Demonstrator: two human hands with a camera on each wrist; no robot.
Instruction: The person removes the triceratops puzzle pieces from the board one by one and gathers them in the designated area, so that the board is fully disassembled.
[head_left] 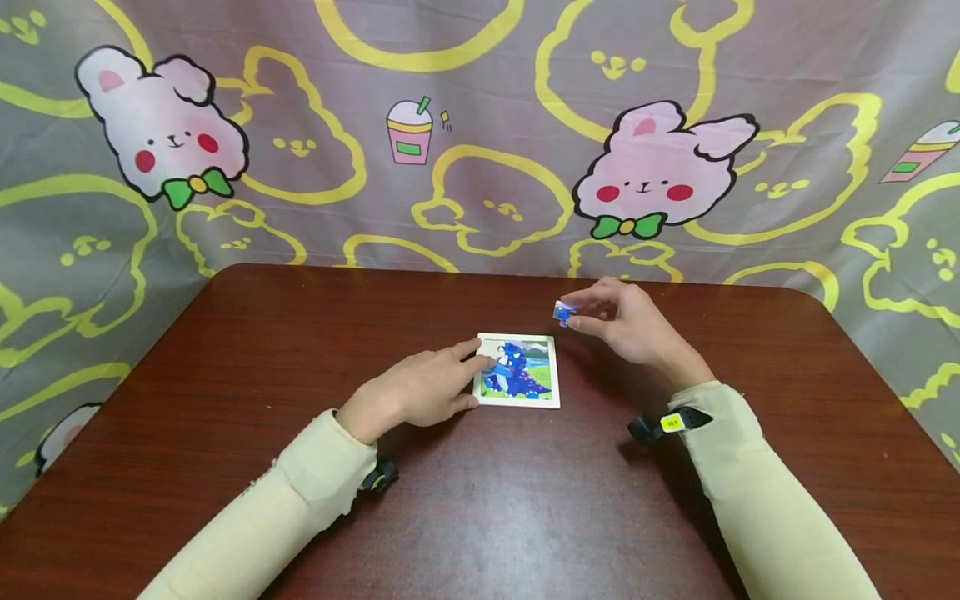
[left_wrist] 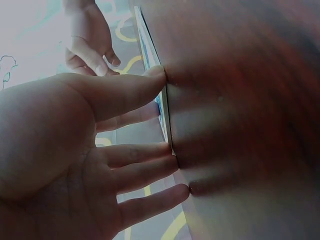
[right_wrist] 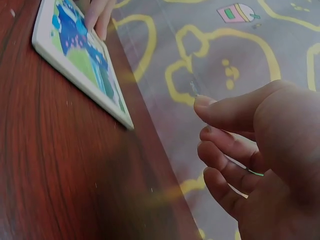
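Observation:
A small square jigsaw puzzle with a pale frame and a blue dinosaur picture lies flat on the table. My left hand rests against its left side: the index finger reaches over the picture, while the thumb touches the frame's edge. Those fingers look nearly straight in the left wrist view. Above the table, behind and right of the board, my right hand pinches a small blue puzzle piece between thumb and fingers. From the right wrist, the piece is hardly visible past the thumb.
The dark red-brown wooden table carries the board near its middle. Behind the far edge hangs a grey curtain printed with cartoon rabbits and yellow outlines. Black straps sit at both wrists.

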